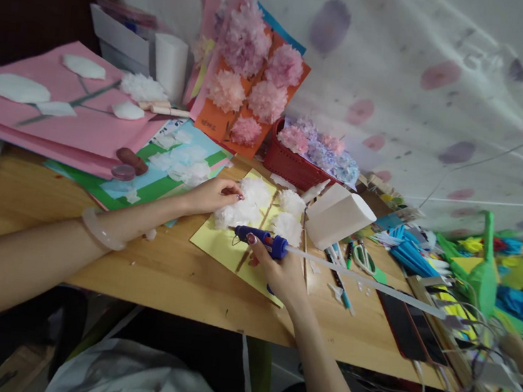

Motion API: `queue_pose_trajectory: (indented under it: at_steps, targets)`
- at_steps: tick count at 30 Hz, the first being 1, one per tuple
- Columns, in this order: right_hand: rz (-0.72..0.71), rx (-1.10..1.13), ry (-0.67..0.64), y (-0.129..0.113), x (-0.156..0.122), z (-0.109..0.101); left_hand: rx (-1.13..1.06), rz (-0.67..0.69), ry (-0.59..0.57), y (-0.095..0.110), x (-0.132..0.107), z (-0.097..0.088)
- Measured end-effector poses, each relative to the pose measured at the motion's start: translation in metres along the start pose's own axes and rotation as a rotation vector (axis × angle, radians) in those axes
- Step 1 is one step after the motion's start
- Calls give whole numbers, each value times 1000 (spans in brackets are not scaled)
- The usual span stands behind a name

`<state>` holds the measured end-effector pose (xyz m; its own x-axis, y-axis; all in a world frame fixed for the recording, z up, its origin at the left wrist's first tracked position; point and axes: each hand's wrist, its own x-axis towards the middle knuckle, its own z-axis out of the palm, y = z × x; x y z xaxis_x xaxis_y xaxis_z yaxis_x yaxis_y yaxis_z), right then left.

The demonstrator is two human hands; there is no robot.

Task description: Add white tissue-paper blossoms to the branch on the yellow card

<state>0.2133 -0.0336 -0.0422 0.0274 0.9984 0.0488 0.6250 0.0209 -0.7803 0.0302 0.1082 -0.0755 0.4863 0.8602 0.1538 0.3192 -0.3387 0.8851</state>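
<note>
My right hand (pixel 283 277) is wrapped round a blue hot glue gun (pixel 261 240) with a long translucent glue stick (pixel 365 282) sticking out of its back end. The gun's nozzle points left, at the lower edge of a white tissue-paper flower (pixel 244 201). My left hand (pixel 212 195) pinches that flower at its left side; the fingertips are partly hidden. Beneath them lies a yellow sheet (pixel 213 244) with a brown stripe. More white tissue puffs (pixel 288 224) sit on the sheet's right half.
A white paper roll (pixel 341 218), scissors (pixel 364 258) and pens lie to the right, near phones (pixel 401 322) and tangled cables. Behind are a red basket (pixel 289 158) of paper flowers and an orange flower board (pixel 216 118). Pink sheets (pixel 106 147) lie left. Another person's arm (pixel 521 354) shows far right.
</note>
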Motion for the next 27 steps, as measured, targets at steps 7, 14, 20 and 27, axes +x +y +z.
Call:
queue_pose_trajectory:
  at_steps: [7,14,20,27]
  targets:
    - [24,-11,20,5,-3,-3,7,-1,-3,1,0,0]
    - [34,-91,64,6,-3,-12,8,0,-5,2,-2,-2]
    - [54,-105,87,6,-2,-15,6,-1,-7,2,-1,-1]
    - [47,-32,38,-1,-3,-10,14,-5,-10,3,-2,-2]
